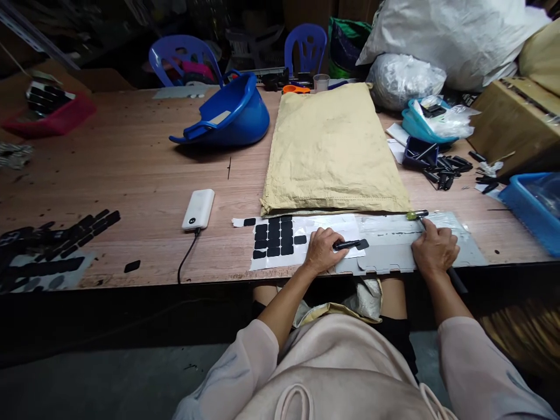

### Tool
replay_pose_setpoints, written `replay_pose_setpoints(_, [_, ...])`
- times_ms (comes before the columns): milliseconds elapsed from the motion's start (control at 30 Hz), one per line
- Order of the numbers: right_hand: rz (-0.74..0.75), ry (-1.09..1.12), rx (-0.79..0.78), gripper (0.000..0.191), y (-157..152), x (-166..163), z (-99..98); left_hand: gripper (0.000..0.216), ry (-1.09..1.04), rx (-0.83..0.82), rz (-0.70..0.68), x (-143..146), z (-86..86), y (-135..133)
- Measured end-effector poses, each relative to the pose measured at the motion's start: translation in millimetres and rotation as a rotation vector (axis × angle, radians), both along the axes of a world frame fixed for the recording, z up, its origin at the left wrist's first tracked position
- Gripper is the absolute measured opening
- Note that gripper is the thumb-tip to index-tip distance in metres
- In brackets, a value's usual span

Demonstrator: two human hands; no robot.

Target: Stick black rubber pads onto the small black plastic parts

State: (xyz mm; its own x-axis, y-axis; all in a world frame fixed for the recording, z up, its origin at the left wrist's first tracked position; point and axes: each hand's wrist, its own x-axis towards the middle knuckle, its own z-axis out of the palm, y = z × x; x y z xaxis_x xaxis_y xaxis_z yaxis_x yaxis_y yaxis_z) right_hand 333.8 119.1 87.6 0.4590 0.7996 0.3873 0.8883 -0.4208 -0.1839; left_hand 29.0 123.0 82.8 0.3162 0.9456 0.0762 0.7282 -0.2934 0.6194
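Observation:
My left hand (322,249) rests at the table's front edge with its fingers closed on a slim black pen-shaped piece (346,245), which lies sideways. The far end of that piece meets a small dark rounded patch (363,244) on the grey board (394,256). In my right hand (435,248) is a small hammer (417,214), its yellow-green and metal head over the board and its dark handle slanting back toward my lap. Beside my left hand, a white sheet (301,259) carries rows of black rounded rectangular patches (273,235).
Behind the board lies a large tan sack (335,151). Left of it are a white power bank (198,209) with a cable and a tilted blue basin (245,116). On the right, several black pieces (447,169) lie near a blue basket (534,204) and a cardboard box (511,122).

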Motion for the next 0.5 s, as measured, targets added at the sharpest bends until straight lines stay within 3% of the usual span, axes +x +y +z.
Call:
replay_pose_setpoints(167, [0.002, -0.011, -0.017, 0.042, -0.6, -2.2, 1.0, 0.014, 0.015, 0.051, -0.029, -2.3, 3.6, -8.2])
replay_pose_setpoints(333, [0.008, -0.04, -0.015, 0.042, 0.8, 0.4, -1.8, 0.027, -0.104, 0.131, -0.327, -7.6, -7.1, -67.6])
replay_pose_setpoints(400, [0.01, -0.048, -0.014, 0.042, 1.0, 0.5, -3.2, 0.032, -0.124, 0.075, -0.448, -10.3, -21.3, -93.4])
replay_pose_setpoints(500, [0.011, -0.056, -0.018, 0.042, 1.1, -0.1, -3.9, 0.033, -0.005, -0.171, -0.341, -15.4, -44.8, -112.0])
